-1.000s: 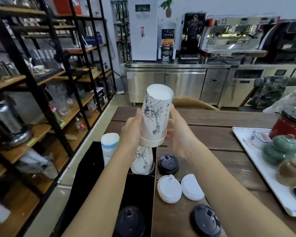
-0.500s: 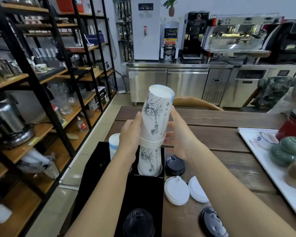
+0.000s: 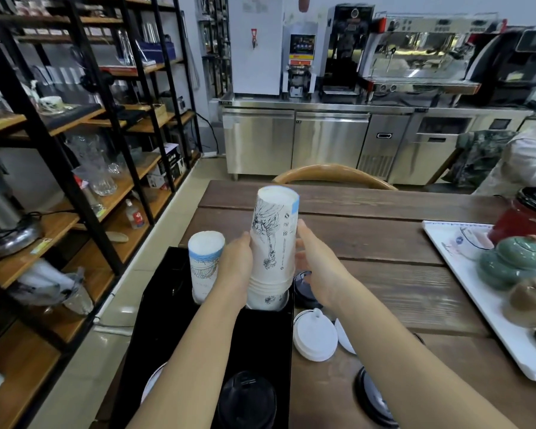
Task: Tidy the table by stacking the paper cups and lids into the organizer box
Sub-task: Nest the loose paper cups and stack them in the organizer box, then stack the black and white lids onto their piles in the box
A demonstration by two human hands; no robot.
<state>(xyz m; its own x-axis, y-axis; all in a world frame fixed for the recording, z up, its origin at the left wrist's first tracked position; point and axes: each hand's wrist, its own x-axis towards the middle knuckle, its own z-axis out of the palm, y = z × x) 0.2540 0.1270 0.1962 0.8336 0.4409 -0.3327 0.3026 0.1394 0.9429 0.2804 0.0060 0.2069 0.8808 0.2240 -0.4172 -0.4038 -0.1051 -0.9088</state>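
A tall stack of upside-down white paper cups with ink drawings (image 3: 273,239) is held between my left hand (image 3: 235,264) and my right hand (image 3: 317,267), one on each side. The stack sits down over another printed cup (image 3: 268,300) that stands in the far right slot of the black organizer box (image 3: 164,308). A second cup stack with a blue band (image 3: 205,264) stands in the slot to its left. A black lid (image 3: 246,400) lies in the box's near part. Two white lids (image 3: 314,334) and two black lids (image 3: 370,397) lie on the table beside the box.
A white tray (image 3: 464,292) with green and brown lidded pots and a red kettle (image 3: 523,218) fills the table's right side. A chair back (image 3: 331,173) rises beyond the far edge. Black-framed wooden shelves (image 3: 75,193) with glassware stand left of the table.
Both hands have lowered the cup stack over the cup standing in the organizer, which is now mostly covered. The view has dropped and shifted slightly.
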